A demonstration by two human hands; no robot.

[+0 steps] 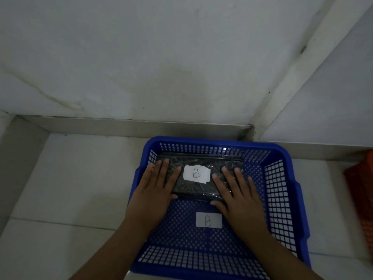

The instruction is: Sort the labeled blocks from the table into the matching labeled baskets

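Note:
A dark block (193, 164) wrapped in clear film, with a white paper label reading B on top, lies in the far half of the blue mesh basket (282, 199). A white B label (209, 220) is stuck on the basket's floor. My left hand (155, 188) lies flat on the block's left end with its thumb at the near edge. My right hand (236, 190) lies on the block's right end in the same way. Both hands hold the block between them, inside the basket.
The basket stands on a pale tiled floor in a corner, with white walls behind and to the right. An orange mesh basket (361, 199) shows partly at the right edge. The light is dim.

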